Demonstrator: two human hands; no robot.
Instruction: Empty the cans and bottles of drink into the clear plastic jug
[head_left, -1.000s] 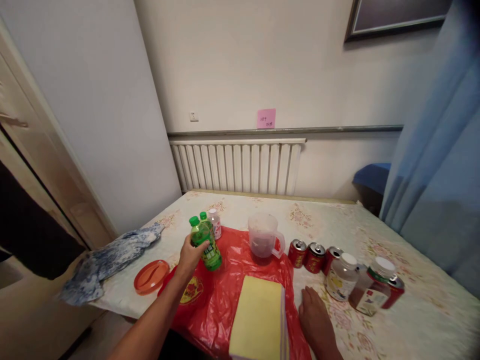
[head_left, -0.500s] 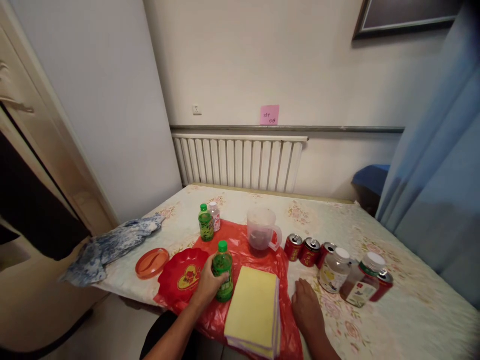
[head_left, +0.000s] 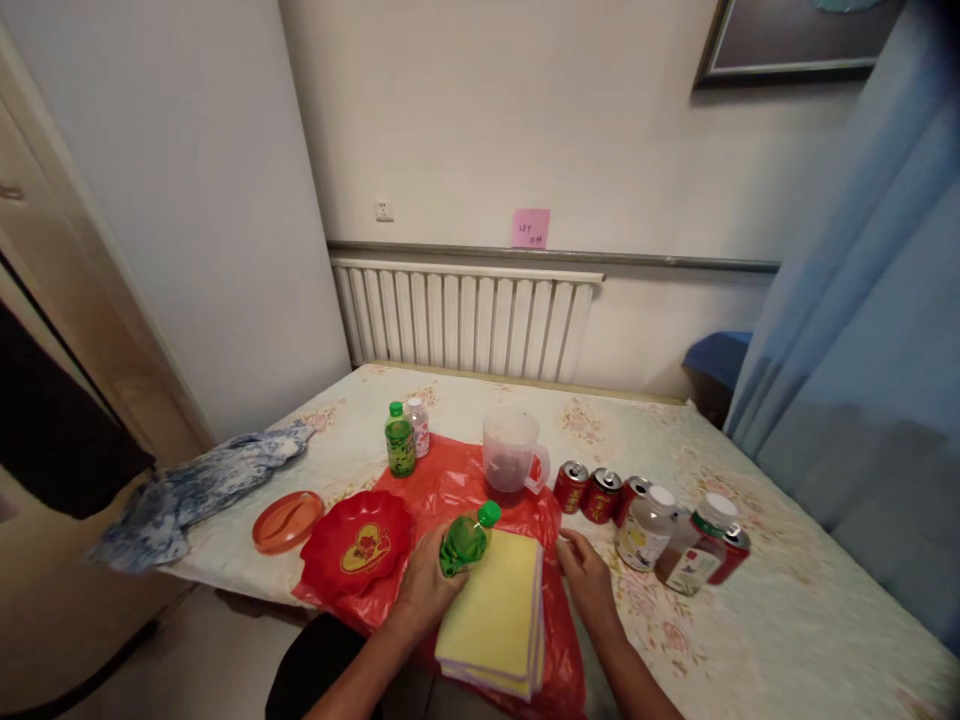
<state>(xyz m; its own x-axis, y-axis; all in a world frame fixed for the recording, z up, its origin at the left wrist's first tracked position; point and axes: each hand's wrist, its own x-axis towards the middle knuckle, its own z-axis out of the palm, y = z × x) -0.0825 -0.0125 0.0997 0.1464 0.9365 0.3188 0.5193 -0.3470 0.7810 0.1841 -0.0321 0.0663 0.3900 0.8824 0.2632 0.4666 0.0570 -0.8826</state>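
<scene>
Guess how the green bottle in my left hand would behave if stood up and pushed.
The green bottle in your left hand looks taller than wide, so a high push might tip it. Its rounded shoulder suggests it could roll once down. With its cap on, spilling seems unlikely.

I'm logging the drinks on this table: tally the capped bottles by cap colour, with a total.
Green-capped: 2 (tilted bottle in the left hand, standing green bottle)
White-capped: 3 (small bottle beside the standing green bottle, yellow-marked bottle, rightmost bottle)
Total: 5
</scene>
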